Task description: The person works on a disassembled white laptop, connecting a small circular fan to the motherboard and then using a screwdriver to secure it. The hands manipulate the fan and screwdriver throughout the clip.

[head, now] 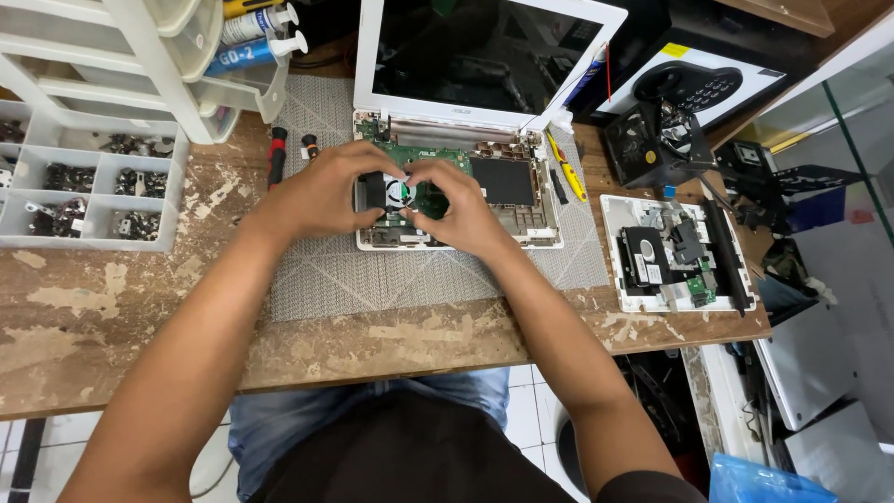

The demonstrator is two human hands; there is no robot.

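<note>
A small white laptop (pixel 521 200) lies opened up on a grey mat (pixel 372 279), its green circuit board (pixel 424 154) bare and its dark screen (pixel 484 56) tilted back. Both hands meet over a black cooling fan (pixel 396 193) with a white centre, seated in the left part of the laptop's base. My left hand (pixel 321 191) pinches the fan's left and upper edge. My right hand (pixel 456 205) grips its right side with thumb and fingers. The hands hide most of the fan.
A clear compartment box of small metal parts (pixel 84 186) stands at the left, white drawers (pixel 140 56) behind it. A red-handled screwdriver (pixel 277 154) lies at the mat's edge, a yellow tool (pixel 568 172) beside the laptop. A removed white cover with a hard drive (pixel 666 251) lies right.
</note>
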